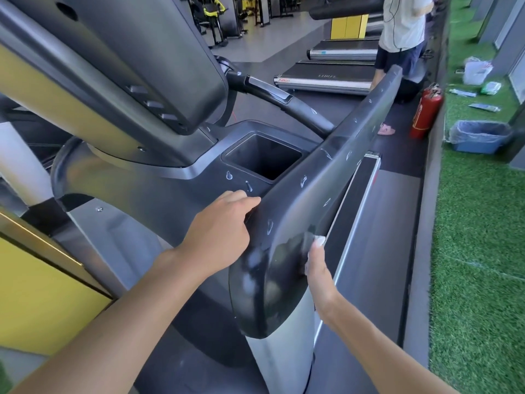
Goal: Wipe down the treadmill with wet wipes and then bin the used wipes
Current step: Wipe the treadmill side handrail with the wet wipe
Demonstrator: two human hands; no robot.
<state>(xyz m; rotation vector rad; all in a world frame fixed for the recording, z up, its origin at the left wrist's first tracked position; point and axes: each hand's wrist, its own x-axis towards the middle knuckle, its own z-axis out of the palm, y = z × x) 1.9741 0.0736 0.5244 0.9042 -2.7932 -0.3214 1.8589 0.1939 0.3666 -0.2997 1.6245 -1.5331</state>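
Head view: the wet wipe is pressed flat to the outer edge of the treadmill's side rail by the right hand, fingers pretty much straight. The rail's inner edge is gripped by the left hand, fingers curled over it. Long overlapping strokes are probably needed so the droplets get picked up. The bin is parked well apart on the turf.

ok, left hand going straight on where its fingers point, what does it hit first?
The dark handrail, at once: the left hand grips its inner edge, so it seems to have no free travel.
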